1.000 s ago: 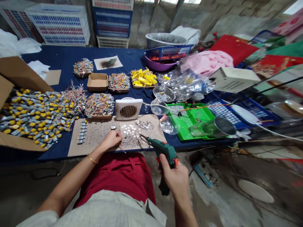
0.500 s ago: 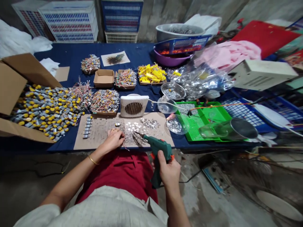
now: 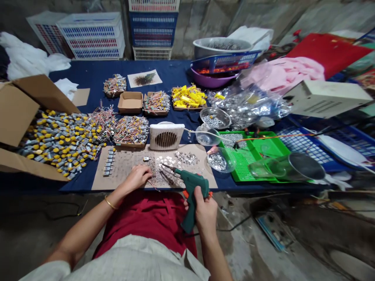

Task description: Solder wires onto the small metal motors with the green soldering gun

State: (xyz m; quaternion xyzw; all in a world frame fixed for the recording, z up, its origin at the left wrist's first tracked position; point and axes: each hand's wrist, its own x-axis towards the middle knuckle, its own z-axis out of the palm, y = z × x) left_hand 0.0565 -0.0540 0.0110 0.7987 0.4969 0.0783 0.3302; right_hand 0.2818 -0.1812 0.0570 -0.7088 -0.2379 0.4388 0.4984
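The person's left hand [image 3: 136,178] rests on a brown cardboard sheet [image 3: 125,171] at lower centre, its fingers curled downward and drawn together; thin coloured wires [image 3: 152,183] show just beside the fingertips, but whether the fingers pinch them or a small part cannot be told. The right hand [image 3: 204,212] sits lower and to the right, its fingers wrapped firmly around the grip of a green plastic soldering gun [image 3: 190,188] with an orange trigger. The gun's thin metal tip [image 3: 167,167] points up and left over the sheet, near the left hand, and no contact with anything can be made out. Scattered silver metal scraps [image 3: 183,158] lie on the sheet just above the tip, a short row of small silver motors [image 3: 109,162] stands at its left end, and one small motor [image 3: 145,159] lies alone near its middle. Behind the sheet sits a dirty white plastic vent fan [image 3: 166,136], with a cardboard tray of wired motors [image 3: 131,130] to its left. An open brown carton [image 3: 23,109] of yellow-capped gear motors [image 3: 58,140] fills the left edge, while a bright green plastic tray [image 3: 252,156] and a clear glass dish of silver pieces [image 3: 221,160] lie at right, on a dark blue tablecloth [image 3: 88,82].
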